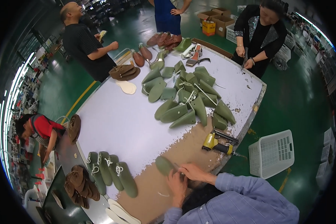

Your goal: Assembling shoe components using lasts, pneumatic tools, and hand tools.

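At the table's near edge, a green shoe last [163,165] lies with its rounded end pointing away from me. My left hand [176,185] is closed around its near part, so that end is hidden. My right hand [194,172] comes in from the right, fingers pinched against the last beside the left hand. Something thin and greyish shows at its fingertips, too small and blurred to name. A short piece of white string [163,194] lies on the brown worn surface by my left hand. To the right rests a yellow and black nail gun [210,141].
A large pile of green lasts [175,114] covers the table's far middle; several tied lasts [125,179] stand left. Brown shoe uppers [80,183] and pale insoles [119,212] lie near left. A white basket [271,155] stands right. Another person [257,33] works at the far right corner.
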`<state>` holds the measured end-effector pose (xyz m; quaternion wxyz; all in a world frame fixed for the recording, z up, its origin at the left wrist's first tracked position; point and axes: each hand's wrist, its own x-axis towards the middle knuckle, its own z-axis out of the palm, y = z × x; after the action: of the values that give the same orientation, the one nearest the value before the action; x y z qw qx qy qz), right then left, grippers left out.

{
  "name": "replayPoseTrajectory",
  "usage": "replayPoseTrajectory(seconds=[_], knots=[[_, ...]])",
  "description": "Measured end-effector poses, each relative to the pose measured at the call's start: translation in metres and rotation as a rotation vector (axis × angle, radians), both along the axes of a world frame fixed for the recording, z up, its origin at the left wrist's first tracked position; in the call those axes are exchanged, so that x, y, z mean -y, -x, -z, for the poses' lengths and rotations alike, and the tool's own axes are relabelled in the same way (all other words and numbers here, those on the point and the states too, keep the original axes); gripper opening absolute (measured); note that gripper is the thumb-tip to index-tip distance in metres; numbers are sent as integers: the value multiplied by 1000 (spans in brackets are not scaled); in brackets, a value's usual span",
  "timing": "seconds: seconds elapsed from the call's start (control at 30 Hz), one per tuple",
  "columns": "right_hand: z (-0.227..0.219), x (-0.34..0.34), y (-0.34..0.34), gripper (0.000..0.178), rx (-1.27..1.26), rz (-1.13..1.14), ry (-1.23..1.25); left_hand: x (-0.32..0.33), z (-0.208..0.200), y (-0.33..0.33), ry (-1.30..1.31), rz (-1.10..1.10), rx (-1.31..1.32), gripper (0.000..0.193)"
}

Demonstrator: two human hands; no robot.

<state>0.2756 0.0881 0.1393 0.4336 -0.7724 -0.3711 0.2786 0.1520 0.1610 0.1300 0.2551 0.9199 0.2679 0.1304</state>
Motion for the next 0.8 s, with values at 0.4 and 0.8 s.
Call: replayPoseTrajectory(seconds=[0.4, 0.8], knots=[[-83, 48, 11, 21, -177, 256, -169, 10, -74, -20, 28, 42, 202, 37], [-98, 82, 35, 29, -93, 400, -114, -11, -57, 33, 1040, -427, 454, 28]])
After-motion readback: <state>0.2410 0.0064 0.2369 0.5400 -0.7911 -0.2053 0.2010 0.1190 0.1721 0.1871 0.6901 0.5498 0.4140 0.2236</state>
